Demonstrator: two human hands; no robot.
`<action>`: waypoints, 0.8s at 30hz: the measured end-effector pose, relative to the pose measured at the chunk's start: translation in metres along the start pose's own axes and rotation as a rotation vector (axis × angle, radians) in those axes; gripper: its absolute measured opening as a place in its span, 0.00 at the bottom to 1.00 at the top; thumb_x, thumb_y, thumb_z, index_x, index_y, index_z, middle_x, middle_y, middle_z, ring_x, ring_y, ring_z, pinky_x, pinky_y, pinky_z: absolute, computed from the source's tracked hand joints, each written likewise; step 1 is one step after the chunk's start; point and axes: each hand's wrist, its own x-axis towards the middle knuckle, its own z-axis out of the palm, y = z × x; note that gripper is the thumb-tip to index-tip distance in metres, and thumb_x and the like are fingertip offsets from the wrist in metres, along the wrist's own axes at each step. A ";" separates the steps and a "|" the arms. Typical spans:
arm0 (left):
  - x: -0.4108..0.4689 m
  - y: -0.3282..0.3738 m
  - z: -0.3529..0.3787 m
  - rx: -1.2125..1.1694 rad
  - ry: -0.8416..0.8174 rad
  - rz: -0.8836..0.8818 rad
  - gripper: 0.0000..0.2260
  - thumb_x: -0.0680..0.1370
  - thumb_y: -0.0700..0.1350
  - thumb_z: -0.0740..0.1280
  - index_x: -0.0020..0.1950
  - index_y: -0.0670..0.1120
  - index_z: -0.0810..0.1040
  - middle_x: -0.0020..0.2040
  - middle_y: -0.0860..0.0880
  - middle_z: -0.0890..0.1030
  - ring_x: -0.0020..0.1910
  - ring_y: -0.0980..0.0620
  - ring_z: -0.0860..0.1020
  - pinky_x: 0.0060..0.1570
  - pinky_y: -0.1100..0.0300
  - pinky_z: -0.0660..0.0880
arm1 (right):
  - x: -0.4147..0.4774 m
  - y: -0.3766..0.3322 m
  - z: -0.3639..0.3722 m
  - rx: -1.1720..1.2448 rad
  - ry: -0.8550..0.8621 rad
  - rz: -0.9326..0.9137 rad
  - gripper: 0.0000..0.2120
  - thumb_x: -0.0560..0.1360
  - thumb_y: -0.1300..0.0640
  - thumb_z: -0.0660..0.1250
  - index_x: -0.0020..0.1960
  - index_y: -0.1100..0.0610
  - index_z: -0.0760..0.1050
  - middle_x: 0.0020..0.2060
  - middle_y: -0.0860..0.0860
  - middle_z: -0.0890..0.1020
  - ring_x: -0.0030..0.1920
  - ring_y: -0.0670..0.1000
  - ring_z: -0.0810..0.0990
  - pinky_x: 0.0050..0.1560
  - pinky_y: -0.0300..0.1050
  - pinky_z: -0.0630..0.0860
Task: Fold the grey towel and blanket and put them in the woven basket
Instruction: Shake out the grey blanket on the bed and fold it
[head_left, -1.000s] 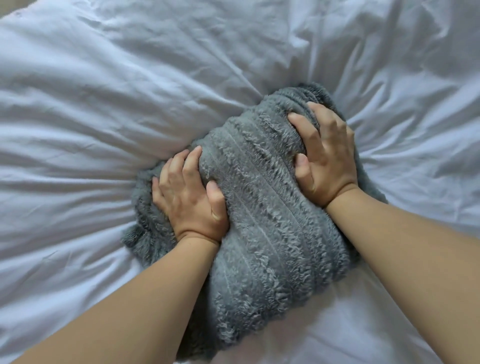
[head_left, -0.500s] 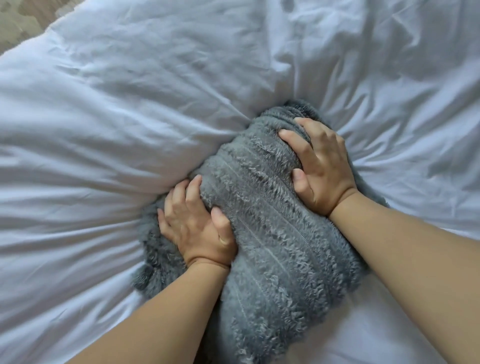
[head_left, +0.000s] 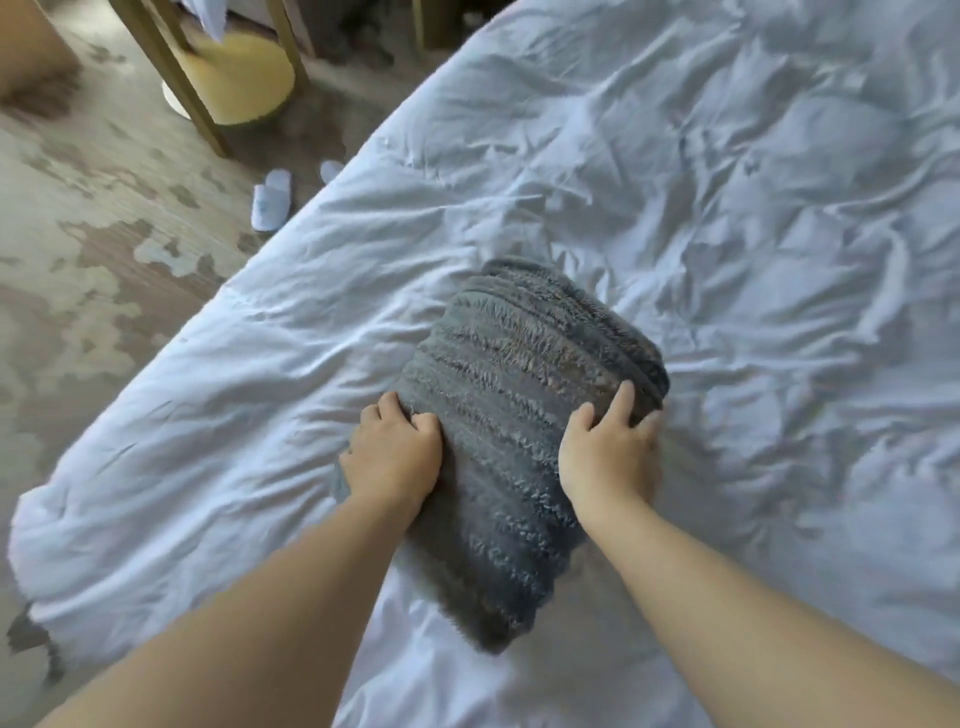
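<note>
**Grey blanket bundled up on the bed, both hands on it**

So here's what we've got: the grey blanket (head_left: 519, 395) is folded into a chunky, fluffy, ribbed bundle; it's lying on the bed (head_left: 218, 467), roughly mid-shot, on top of a very rumpled white duvet (head_left: 727, 208); the bundle runs near to far, with a rounded folded end at the far side and a looser end nearest us.

The left hand (head_left: 392, 460) sits at the bundle's left edge, about halfway along; its fingers are curled down into the fabric, so we'd call that a grip on the blanket. The right hand (head_left: 608, 457) is on the opposite, right edge; forefinger and thumb lie on the top surface while the other fingers wrap round the side, so it's grasping the blanket too. Both bare forearms come in from the near corners.

Off to the left the bed ends and we see a patchy grey-brown floor (head_left: 93, 218); a pale slipper (head_left: 271, 200) lies there just beside the bed's edge, and a second one to its right is partly hidden by the duvet. At the far left there's a round yellow stool (head_left: 234, 78) with slanted gold legs (head_left: 171, 73) in front of it; what those legs belong to, we can't tell. The whole frame's a bit smeary, so we can't make out the individual fabric layers.
</note>
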 end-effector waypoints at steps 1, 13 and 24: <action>-0.002 0.004 -0.011 0.028 -0.013 0.042 0.19 0.77 0.50 0.54 0.65 0.45 0.67 0.65 0.42 0.71 0.61 0.41 0.71 0.60 0.44 0.69 | -0.010 0.007 0.002 0.075 -0.058 0.054 0.27 0.81 0.47 0.47 0.79 0.49 0.45 0.76 0.62 0.52 0.71 0.63 0.62 0.64 0.58 0.67; 0.059 0.096 0.020 0.388 0.009 0.922 0.25 0.78 0.58 0.50 0.76 0.58 0.54 0.79 0.51 0.50 0.78 0.49 0.46 0.74 0.43 0.44 | -0.024 -0.018 0.060 0.366 0.352 0.313 0.25 0.81 0.51 0.51 0.78 0.48 0.54 0.76 0.58 0.57 0.73 0.60 0.61 0.67 0.56 0.64; 0.119 0.070 0.124 0.141 0.212 1.094 0.27 0.73 0.53 0.55 0.72 0.48 0.68 0.74 0.40 0.63 0.73 0.43 0.55 0.70 0.44 0.46 | 0.050 0.004 0.156 0.222 0.655 0.399 0.32 0.71 0.48 0.52 0.71 0.61 0.67 0.68 0.64 0.69 0.63 0.68 0.72 0.62 0.61 0.67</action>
